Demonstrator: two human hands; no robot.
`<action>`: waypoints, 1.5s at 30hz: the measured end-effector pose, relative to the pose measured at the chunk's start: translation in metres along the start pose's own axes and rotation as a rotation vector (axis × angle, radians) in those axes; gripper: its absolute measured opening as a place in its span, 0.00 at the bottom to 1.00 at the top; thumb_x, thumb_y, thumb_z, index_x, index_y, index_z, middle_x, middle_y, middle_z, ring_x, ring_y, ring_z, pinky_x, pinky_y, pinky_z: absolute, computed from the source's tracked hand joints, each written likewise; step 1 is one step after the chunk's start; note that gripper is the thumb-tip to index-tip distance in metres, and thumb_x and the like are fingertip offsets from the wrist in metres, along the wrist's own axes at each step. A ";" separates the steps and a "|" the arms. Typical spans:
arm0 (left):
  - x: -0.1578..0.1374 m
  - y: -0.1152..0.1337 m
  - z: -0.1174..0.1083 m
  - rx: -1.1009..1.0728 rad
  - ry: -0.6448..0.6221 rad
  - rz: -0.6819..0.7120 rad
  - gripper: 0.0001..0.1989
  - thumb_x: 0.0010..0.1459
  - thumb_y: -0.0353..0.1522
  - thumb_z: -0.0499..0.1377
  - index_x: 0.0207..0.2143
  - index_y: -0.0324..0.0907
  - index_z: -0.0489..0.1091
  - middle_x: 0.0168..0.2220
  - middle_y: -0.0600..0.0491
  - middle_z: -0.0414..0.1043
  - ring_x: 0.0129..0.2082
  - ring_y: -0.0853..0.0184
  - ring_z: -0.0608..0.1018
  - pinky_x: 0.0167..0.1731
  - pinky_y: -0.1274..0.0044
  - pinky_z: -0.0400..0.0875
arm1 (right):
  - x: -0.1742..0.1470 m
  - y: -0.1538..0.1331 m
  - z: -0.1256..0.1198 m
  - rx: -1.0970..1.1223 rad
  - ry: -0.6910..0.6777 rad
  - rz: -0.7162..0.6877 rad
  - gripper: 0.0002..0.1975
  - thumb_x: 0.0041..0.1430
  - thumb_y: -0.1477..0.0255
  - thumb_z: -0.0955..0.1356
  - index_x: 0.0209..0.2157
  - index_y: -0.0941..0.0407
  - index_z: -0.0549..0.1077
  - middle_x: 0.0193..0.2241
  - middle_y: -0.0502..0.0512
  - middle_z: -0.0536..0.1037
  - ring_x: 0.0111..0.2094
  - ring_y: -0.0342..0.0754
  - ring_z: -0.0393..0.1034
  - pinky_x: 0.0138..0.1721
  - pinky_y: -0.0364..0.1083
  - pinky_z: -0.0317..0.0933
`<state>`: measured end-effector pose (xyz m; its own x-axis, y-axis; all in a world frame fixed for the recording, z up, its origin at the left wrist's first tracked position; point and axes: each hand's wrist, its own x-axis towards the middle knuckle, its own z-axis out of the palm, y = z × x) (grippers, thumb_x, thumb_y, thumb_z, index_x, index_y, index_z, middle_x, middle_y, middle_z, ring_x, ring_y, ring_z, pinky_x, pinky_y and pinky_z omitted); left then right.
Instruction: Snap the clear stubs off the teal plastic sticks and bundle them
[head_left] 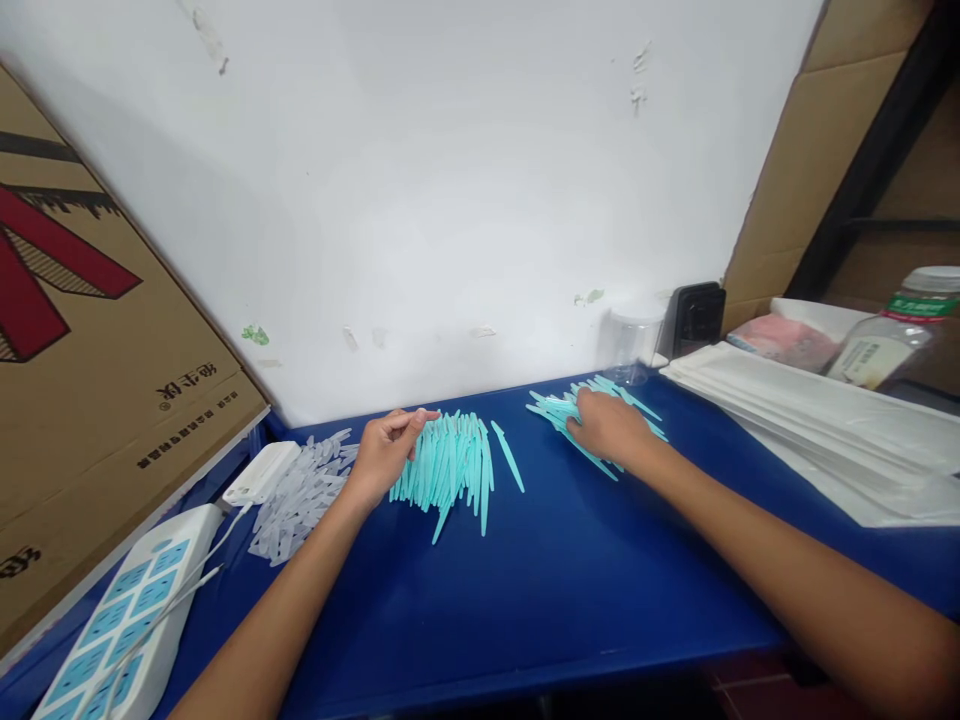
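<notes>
Two groups of slim turquoise sticks, shaped like eyebrow razors, lie on the blue table. My left hand [386, 452] is at the upper left edge of the near row of razors [450, 460], thumb and fingers pressed together; what they pinch, if anything, is too small to make out. One single razor [508, 457] lies apart, right of that row. My right hand [606, 425] reaches into the looser razor pile [559, 412] by the wall, its fingers curled over the razors and partly hidden. Left of my left wrist is a heap of translucent greyish caps or sleeves [300, 500].
On the left are a white power strip [120, 620] with cables, a small white box [262, 472] and a large cardboard box [112, 400]. A clear plastic jar [634, 345] stands by the wall. At right lie stacked white sheets or bags [817, 410] and a bottle [892, 335].
</notes>
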<state>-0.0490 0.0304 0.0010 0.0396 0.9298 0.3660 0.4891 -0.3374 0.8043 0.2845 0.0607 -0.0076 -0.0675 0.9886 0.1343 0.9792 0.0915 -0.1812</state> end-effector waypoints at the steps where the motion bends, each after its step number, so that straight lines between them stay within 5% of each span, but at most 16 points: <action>1: 0.000 0.000 0.001 -0.021 -0.005 -0.008 0.22 0.64 0.48 0.59 0.42 0.39 0.83 0.23 0.54 0.72 0.22 0.70 0.68 0.27 0.76 0.67 | -0.002 -0.002 0.000 -0.002 0.015 -0.004 0.13 0.65 0.69 0.65 0.45 0.63 0.72 0.41 0.72 0.79 0.40 0.64 0.76 0.32 0.50 0.57; 9: -0.004 0.002 0.011 -0.207 -0.043 -0.126 0.22 0.55 0.48 0.68 0.41 0.38 0.80 0.27 0.50 0.78 0.23 0.66 0.77 0.20 0.77 0.69 | -0.028 -0.047 0.019 0.143 -0.029 -0.219 0.20 0.66 0.53 0.65 0.36 0.56 0.71 0.37 0.61 0.78 0.37 0.55 0.75 0.31 0.47 0.57; 13: -0.006 0.006 0.012 -0.256 -0.118 -0.150 0.22 0.59 0.49 0.64 0.41 0.38 0.76 0.32 0.44 0.82 0.28 0.60 0.83 0.24 0.74 0.75 | -0.035 -0.060 0.029 0.153 -0.064 -0.233 0.16 0.64 0.56 0.68 0.38 0.56 0.70 0.39 0.61 0.78 0.37 0.55 0.74 0.29 0.46 0.53; 19: -0.006 0.006 0.012 -0.283 -0.138 -0.152 0.21 0.60 0.49 0.63 0.38 0.39 0.74 0.40 0.43 0.82 0.35 0.58 0.84 0.28 0.71 0.79 | -0.025 -0.042 0.022 0.158 -0.138 -0.192 0.09 0.65 0.66 0.67 0.32 0.56 0.69 0.33 0.59 0.77 0.31 0.50 0.72 0.25 0.45 0.50; 23: -0.004 0.002 0.011 -0.216 -0.051 -0.102 0.21 0.57 0.48 0.66 0.37 0.38 0.77 0.33 0.47 0.79 0.31 0.63 0.80 0.26 0.74 0.76 | -0.018 -0.028 0.017 0.150 -0.154 -0.161 0.09 0.64 0.67 0.67 0.31 0.56 0.69 0.29 0.58 0.77 0.27 0.50 0.71 0.24 0.45 0.49; 30: -0.004 0.008 0.009 -0.248 -0.034 -0.155 0.22 0.55 0.48 0.68 0.38 0.37 0.78 0.34 0.45 0.81 0.32 0.62 0.80 0.27 0.74 0.74 | -0.014 -0.022 0.016 0.112 -0.090 -0.220 0.13 0.67 0.63 0.68 0.47 0.57 0.71 0.44 0.63 0.78 0.42 0.55 0.75 0.32 0.45 0.57; 38: -0.004 0.008 0.009 -0.227 -0.057 -0.146 0.22 0.55 0.48 0.67 0.38 0.38 0.79 0.36 0.44 0.82 0.31 0.62 0.79 0.27 0.74 0.74 | -0.012 -0.019 0.018 0.041 -0.108 -0.277 0.10 0.69 0.67 0.66 0.35 0.58 0.73 0.37 0.64 0.78 0.36 0.55 0.75 0.31 0.47 0.55; 45: -0.003 0.004 0.009 -0.223 -0.056 -0.166 0.21 0.55 0.48 0.68 0.38 0.37 0.79 0.33 0.44 0.82 0.31 0.62 0.80 0.27 0.74 0.74 | -0.020 -0.026 0.000 0.259 -0.091 -0.388 0.11 0.72 0.64 0.62 0.42 0.55 0.72 0.37 0.57 0.81 0.35 0.51 0.74 0.33 0.45 0.60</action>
<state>-0.0390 0.0277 -0.0009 0.0265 0.9797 0.1989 0.2892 -0.1980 0.9366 0.2599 0.0383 -0.0056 -0.4468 0.8808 0.1567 0.7991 0.4717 -0.3728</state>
